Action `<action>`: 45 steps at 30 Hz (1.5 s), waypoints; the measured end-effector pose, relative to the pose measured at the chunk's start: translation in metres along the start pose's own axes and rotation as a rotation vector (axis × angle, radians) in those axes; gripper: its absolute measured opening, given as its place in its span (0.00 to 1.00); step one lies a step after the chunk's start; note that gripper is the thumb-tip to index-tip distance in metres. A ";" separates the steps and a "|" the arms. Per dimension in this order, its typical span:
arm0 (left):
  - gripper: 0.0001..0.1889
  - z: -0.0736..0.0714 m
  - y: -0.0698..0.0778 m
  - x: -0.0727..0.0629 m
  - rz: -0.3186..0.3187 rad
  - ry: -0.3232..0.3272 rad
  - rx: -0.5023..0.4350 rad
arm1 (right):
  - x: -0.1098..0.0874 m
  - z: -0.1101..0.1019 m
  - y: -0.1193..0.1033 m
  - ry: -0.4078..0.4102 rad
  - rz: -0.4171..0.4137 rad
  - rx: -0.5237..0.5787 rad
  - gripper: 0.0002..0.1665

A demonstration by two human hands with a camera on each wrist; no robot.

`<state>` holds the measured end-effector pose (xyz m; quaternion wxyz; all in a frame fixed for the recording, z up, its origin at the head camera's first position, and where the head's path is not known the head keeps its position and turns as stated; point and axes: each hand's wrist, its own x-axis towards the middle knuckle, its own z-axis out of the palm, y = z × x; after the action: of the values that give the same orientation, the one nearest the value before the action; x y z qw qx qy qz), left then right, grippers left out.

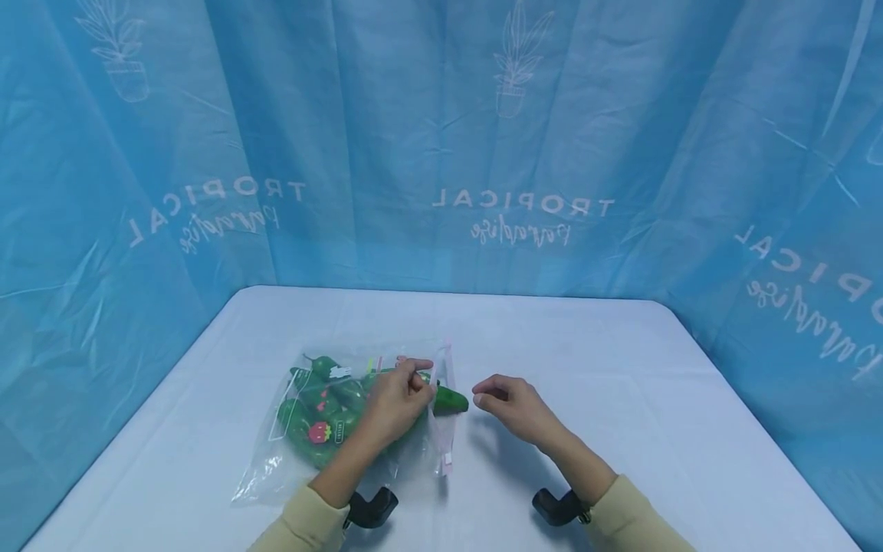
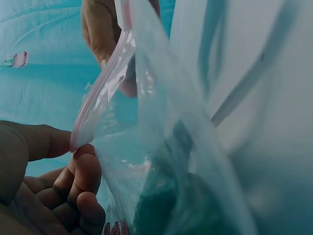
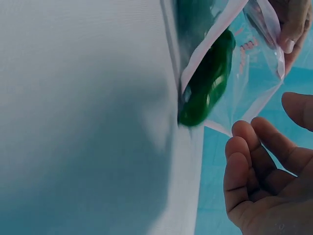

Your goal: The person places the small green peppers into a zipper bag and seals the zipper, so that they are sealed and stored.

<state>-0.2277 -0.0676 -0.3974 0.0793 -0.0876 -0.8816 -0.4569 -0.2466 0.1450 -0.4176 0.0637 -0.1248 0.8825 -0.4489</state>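
Observation:
A clear zip bag (image 1: 265, 479) with a pink-edged mouth lies on the table, holding several green peppers (image 1: 297, 422). My left hand (image 1: 400, 395) pinches the rim of the mouth between thumb and fingers, and the left wrist view shows the zip strip (image 2: 90, 105) in that pinch. Out of the bag's mouth pokes the end of a long green pepper (image 1: 451, 400), glossy in the right wrist view. Just to its right, my right hand (image 1: 513, 406) hovers with loosely bent fingers, thumb apart from them, and nothing between. The bag hides part of the peppers' outlines.
Under everything is a white-covered table (image 1: 586, 345). Blue printed curtains (image 1: 400, 153) hang behind it and along both sides. A black wrist-camera mount (image 1: 372, 507) sits by the left wrist, another mount (image 1: 557, 507) by the right.

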 end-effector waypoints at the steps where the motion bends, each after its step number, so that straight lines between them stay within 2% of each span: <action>1: 0.18 0.000 0.000 0.000 -0.002 -0.001 0.002 | 0.001 0.001 0.000 -0.003 0.004 -0.006 0.14; 12: 0.18 0.004 -0.003 0.000 -0.005 -0.025 0.016 | 0.011 0.005 0.007 0.002 0.051 -0.180 0.15; 22: 0.17 0.006 -0.005 0.000 0.003 -0.017 0.015 | 0.023 0.006 0.015 -0.009 0.068 -0.278 0.19; 28: 0.18 0.007 -0.005 -0.002 0.016 -0.021 0.002 | 0.029 0.007 0.016 -0.048 0.072 -0.328 0.19; 34: 0.18 0.007 -0.003 -0.003 -0.001 -0.033 -0.012 | 0.031 0.010 0.015 -0.080 0.068 -0.384 0.18; 39: 0.18 0.007 -0.003 -0.003 -0.008 -0.036 -0.020 | 0.032 0.010 0.014 -0.092 0.064 -0.389 0.16; 45: 0.18 0.005 -0.003 -0.004 -0.006 -0.043 -0.046 | 0.032 0.012 0.013 -0.088 0.039 -0.326 0.14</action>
<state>-0.2246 -0.0655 -0.4037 0.0570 -0.0967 -0.8726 -0.4754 -0.2765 0.1343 -0.4348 0.0902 -0.1359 0.9422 -0.2927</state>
